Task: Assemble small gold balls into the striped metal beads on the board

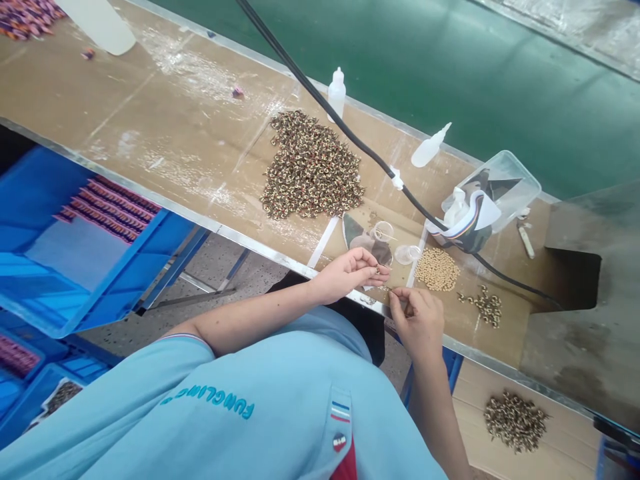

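Note:
Over the table's near edge, my left hand [353, 272] is closed, with a small gold-and-dark part [377, 270] between thumb and fingers. Close by on the right, my right hand [419, 315] has its thumb and forefinger pinched together; whatever sits at the tips is too small to make out. Just beyond the hands lie a grey and brown cloth scrap [377, 250], a clear round ring-shaped dish [384, 231] and a clear round lid [406, 254]. To their right is a pile of small tan beads [437, 269].
A large heap of small gold-and-dark parts [313, 167] covers mid-table. A smaller group [487, 307] lies right. White squeeze bottles [337, 93] stand or lie at the back, near a clear plastic box [510, 187]. A black cable [345, 130] hangs across. Blue crates [65, 287] sit left.

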Tool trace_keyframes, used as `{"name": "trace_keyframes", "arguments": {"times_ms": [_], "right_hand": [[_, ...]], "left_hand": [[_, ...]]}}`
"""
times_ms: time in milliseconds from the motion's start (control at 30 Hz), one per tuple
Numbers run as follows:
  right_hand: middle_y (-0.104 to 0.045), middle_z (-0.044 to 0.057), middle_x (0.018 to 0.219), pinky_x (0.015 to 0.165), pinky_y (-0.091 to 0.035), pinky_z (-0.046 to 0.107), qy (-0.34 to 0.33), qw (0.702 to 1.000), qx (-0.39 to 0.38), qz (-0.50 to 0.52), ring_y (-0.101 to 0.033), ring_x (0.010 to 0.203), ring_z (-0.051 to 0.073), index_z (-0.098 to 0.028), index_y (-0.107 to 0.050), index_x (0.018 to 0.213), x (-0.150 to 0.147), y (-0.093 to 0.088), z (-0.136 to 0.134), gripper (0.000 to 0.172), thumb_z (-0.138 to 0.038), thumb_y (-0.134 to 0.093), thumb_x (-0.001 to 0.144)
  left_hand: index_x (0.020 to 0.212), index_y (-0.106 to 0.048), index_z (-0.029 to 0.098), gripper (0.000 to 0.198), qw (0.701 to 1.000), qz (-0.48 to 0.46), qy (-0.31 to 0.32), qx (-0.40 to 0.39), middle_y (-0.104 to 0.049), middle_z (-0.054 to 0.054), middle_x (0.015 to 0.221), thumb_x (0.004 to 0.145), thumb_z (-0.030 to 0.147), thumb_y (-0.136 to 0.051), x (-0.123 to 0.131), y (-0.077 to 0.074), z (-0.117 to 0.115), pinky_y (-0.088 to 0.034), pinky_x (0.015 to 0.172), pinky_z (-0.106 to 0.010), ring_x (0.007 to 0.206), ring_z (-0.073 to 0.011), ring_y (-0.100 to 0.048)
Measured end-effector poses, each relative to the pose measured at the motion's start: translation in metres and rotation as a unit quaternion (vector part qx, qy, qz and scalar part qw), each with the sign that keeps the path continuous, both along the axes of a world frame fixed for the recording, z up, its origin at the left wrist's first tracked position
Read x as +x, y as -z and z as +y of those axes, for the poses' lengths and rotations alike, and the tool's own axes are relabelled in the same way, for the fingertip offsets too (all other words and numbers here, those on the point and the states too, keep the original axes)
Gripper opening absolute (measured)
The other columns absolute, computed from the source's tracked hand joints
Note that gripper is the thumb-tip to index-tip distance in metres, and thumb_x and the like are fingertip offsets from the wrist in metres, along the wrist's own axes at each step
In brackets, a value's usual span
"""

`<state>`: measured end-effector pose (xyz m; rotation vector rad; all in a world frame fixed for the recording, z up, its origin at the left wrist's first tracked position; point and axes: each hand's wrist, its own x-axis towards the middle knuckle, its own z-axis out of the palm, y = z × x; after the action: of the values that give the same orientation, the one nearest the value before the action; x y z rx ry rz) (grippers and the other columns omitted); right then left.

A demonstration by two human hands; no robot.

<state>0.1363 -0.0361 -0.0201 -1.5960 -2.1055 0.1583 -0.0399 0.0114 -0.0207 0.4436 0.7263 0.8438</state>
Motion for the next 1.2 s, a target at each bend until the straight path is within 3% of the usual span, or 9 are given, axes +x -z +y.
{"name": "trace_keyframes", "arguments": {"times_ms": [167, 333, 700, 1200], "right_hand": [[-0.059, -0.004, 0.062, 0.066, -0.037, 0.027, -0.002, 0.998, 0.037, 0.048, -0.051, 0.058, 0.011, -0.021, -0.061, 0.078, -0.005, -0.004, 0.008, 0.011, -0.027, -0.057, 0.087], [-0.067, -0.001, 0.072, 0.069, -0.040, 0.028, -0.008, 0.995, 0.087, 0.053, -0.057, 0.064, 0.012, -0.021, -0.063, 0.080, -0.015, -0.001, 0.017, 0.010, -0.025, -0.057, 0.087], [-0.070, 0.002, 0.080, 0.065, -0.050, 0.026, 0.000, 0.995, 0.037, 0.097, -0.062, 0.070, 0.013, -0.022, -0.065, 0.085, -0.016, 0.003, 0.012, 0.010, -0.023, -0.055, 0.087], [-0.070, 0.002, 0.080, 0.066, -0.052, 0.025, 0.000, 0.996, 0.060, 0.072, -0.064, 0.073, 0.013, -0.022, -0.064, 0.086, -0.017, 0.003, 0.011, 0.010, -0.021, -0.055, 0.087]], "left_hand": [[0.080, -0.048, 0.013, 0.021, 0.999, 0.006, 0.033, -0.018, -0.070, -0.005, 0.085, 0.077, 0.017, -0.068, -0.002, -0.001, 0.002, -0.050, 0.090, -0.040, 0.082, -0.0146, -0.069], [0.081, -0.048, 0.012, 0.020, 0.997, 0.009, 0.061, -0.038, -0.070, -0.005, 0.079, 0.078, 0.017, -0.067, -0.004, -0.001, 0.004, -0.048, 0.093, -0.042, 0.077, -0.0124, -0.069], [0.080, -0.048, 0.013, 0.020, 0.998, 0.012, 0.037, -0.043, -0.069, -0.004, 0.081, 0.077, 0.017, -0.068, -0.002, -0.001, 0.002, -0.051, 0.090, -0.038, 0.073, -0.0100, -0.068], [0.081, -0.049, 0.013, 0.029, 0.999, 0.017, 0.039, -0.006, -0.068, -0.004, 0.078, 0.072, 0.027, -0.073, -0.003, 0.003, -0.001, -0.049, 0.092, -0.040, 0.079, -0.0130, -0.068]]}}
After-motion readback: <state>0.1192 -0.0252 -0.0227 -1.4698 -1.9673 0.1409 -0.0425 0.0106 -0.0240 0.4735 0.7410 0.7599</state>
